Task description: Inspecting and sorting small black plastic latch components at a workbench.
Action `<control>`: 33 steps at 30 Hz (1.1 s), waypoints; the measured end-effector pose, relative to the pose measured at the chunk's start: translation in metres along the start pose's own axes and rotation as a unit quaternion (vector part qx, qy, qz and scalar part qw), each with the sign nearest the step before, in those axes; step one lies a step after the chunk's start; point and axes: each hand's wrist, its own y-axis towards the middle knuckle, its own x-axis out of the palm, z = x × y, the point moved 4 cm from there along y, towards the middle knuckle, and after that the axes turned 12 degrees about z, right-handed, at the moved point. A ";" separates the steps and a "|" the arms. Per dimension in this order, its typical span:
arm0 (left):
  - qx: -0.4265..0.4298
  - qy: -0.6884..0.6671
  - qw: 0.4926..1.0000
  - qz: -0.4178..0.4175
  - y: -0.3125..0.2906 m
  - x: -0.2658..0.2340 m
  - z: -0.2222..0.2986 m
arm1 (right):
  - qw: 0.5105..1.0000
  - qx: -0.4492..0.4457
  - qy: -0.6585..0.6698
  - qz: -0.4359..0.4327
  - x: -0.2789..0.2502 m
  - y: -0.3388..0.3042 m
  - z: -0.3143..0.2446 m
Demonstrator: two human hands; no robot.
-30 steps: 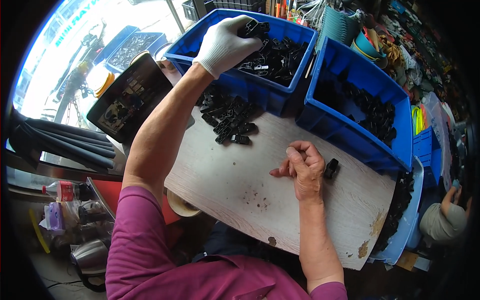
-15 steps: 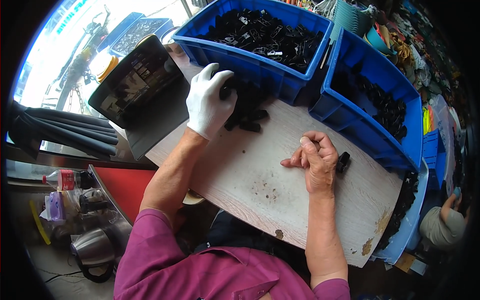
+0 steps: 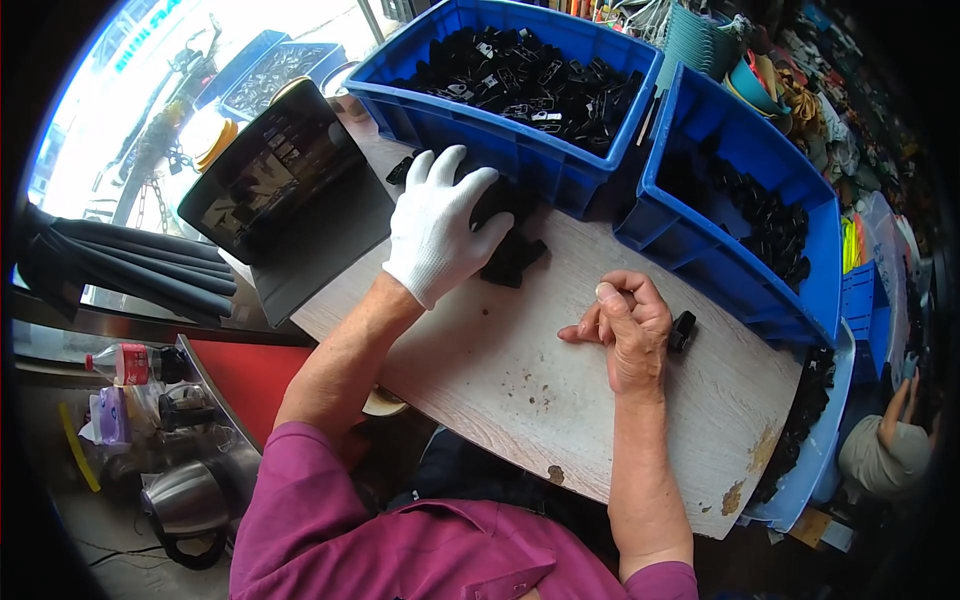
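My left hand, in a white knit glove, reaches over a heap of small black pieces on the table, in front of the big blue bin. Its fingers are spread, and the glove partly covers the heap. My right hand is bare and hovers above or rests on the table's right half. Thumb and forefinger press together there; whether anything is between them does not show. Just right of it lies a single black piece, too dark to name.
A large blue bin full of black pieces with some silver metal stands at the back. A second blue bin stands to its right. A tablet leans at the left. A red surface and a metal kettle lie lower left.
My left hand has shifted right and slightly nearer, its fingers going from curled round a black piece to spread. The heap's near pieces have moved. My right hand stays nearly still.
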 end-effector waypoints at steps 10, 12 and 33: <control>0.058 -0.098 0.988 0.109 0.028 -0.024 -0.003 | 1.000 -0.001 -0.005 0.009 -0.002 0.000 0.002; 0.054 -0.149 0.979 0.131 0.039 -0.029 -0.008 | 1.000 0.002 -0.008 0.013 -0.002 0.000 0.002; -0.055 0.190 0.945 -0.259 0.215 0.141 -0.118 | 0.999 0.023 0.032 0.017 -0.005 0.002 0.002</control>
